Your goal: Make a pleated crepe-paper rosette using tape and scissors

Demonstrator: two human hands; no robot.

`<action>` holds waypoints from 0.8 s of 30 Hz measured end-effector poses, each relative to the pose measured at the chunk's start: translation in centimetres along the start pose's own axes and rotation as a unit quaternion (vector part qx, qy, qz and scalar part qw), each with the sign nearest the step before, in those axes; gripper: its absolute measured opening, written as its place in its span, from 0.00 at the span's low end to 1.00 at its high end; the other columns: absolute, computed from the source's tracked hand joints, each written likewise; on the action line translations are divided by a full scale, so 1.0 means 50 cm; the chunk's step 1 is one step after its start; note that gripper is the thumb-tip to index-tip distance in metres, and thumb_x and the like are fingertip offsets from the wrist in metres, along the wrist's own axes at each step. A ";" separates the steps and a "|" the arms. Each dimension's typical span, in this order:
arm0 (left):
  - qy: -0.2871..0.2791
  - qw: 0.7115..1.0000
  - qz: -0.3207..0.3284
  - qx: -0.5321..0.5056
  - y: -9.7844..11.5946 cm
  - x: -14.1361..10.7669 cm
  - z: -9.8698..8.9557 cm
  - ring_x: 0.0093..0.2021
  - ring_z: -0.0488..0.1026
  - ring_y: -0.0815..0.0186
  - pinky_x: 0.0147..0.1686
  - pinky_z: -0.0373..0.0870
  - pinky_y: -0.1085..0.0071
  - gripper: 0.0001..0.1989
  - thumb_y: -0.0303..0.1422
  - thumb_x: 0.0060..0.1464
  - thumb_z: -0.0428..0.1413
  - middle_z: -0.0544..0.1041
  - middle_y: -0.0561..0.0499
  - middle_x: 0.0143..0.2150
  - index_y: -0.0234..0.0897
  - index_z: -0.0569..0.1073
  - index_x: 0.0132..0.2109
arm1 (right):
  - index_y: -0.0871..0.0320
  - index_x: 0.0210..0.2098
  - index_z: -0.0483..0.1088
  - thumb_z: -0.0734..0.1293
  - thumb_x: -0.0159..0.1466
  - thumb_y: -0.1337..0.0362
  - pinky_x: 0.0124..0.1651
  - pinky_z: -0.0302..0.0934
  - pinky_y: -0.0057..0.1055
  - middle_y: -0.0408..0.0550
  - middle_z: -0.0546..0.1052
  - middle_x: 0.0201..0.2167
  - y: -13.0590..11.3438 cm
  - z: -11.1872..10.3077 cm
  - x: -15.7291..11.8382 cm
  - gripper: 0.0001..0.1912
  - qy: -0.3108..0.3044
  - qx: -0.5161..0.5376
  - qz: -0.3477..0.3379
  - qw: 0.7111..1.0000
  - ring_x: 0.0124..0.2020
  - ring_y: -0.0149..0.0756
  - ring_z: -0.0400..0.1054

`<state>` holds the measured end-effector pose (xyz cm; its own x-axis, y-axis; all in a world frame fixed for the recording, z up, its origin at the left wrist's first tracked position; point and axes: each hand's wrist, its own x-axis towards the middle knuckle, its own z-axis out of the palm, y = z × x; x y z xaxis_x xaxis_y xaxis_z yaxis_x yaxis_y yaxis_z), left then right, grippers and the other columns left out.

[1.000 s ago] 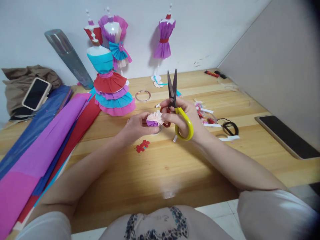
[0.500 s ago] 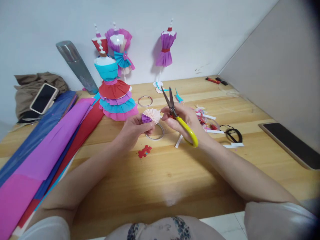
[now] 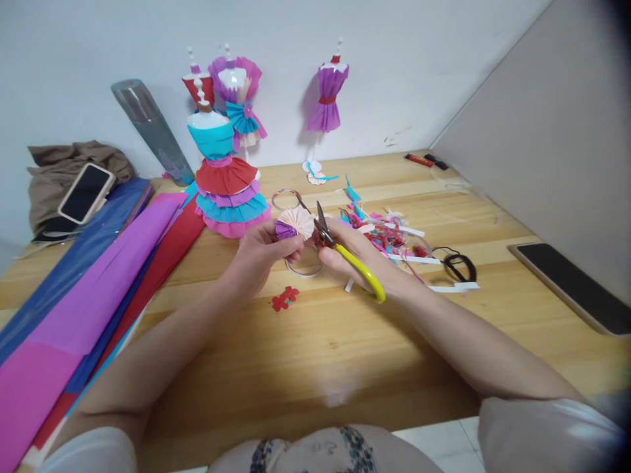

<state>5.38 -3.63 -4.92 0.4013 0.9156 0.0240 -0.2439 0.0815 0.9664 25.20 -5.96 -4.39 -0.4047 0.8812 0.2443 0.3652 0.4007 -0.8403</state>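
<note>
A pleated paper rosette [image 3: 298,224], cream with a purple section, is pinched in my left hand [image 3: 269,247]. My right hand [image 3: 348,244] is closed on yellow-handled scissors [image 3: 362,266]. Their blades are spread apart and lie against the rosette's right edge. Beneath the hands a thin metal ring [image 3: 304,270] rests on the table, partly covered. Nearer to me lie small red paper flowers [image 3: 284,299]. Whether the blades hold paper between them is hard to make out.
Mannequins in paper dresses [image 3: 229,174] stand at the back, one in purple [image 3: 327,98]. Coloured paper [image 3: 118,263] stretches along the left. Scraps [image 3: 389,233], a black wire coil [image 3: 460,268] and a phone [image 3: 572,286] lie right. A bottle [image 3: 152,131] leans on the wall.
The scissors have come down and left, with their blades spread wider, and now meet the rosette. My left hand has shifted slightly left with the rosette. More of the scraps shows.
</note>
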 end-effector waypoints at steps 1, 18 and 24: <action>0.003 1.000 0.002 0.001 -0.001 0.000 0.001 0.26 0.72 0.71 0.30 0.71 0.72 0.14 0.37 0.45 0.70 0.77 0.53 0.26 0.35 0.75 0.30 | 0.54 0.37 0.66 0.63 0.65 0.33 0.41 0.61 0.39 0.46 0.71 0.34 -0.002 0.001 -0.001 0.28 -0.002 0.001 0.001 1.000 0.37 0.42 0.66; 0.037 0.999 -0.005 -0.028 -0.012 -0.003 0.012 0.27 0.73 0.70 0.30 0.72 0.72 0.13 0.36 0.42 0.72 0.81 0.52 0.28 0.35 0.80 0.33 | 0.55 0.38 0.67 0.63 0.69 0.37 0.41 0.59 0.37 0.46 0.72 0.33 -0.017 0.013 -0.007 0.27 -0.014 0.049 0.002 0.999 0.36 0.40 0.65; 0.046 0.998 -0.007 -0.033 -0.020 -0.003 0.014 0.27 0.74 0.70 0.29 0.72 0.72 0.15 0.37 0.41 0.73 0.82 0.50 0.29 0.34 0.80 0.34 | 0.55 0.37 0.66 0.62 0.67 0.33 0.43 0.60 0.39 0.47 0.72 0.32 -0.010 0.016 -0.004 0.29 -0.006 0.040 -0.003 0.999 0.37 0.42 0.66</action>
<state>6.17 -4.11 -5.70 0.3237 0.9460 -0.0162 -0.2977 0.1181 0.9473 24.41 -6.55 -4.40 -0.4165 0.8760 0.2433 0.2958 0.3836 -0.8749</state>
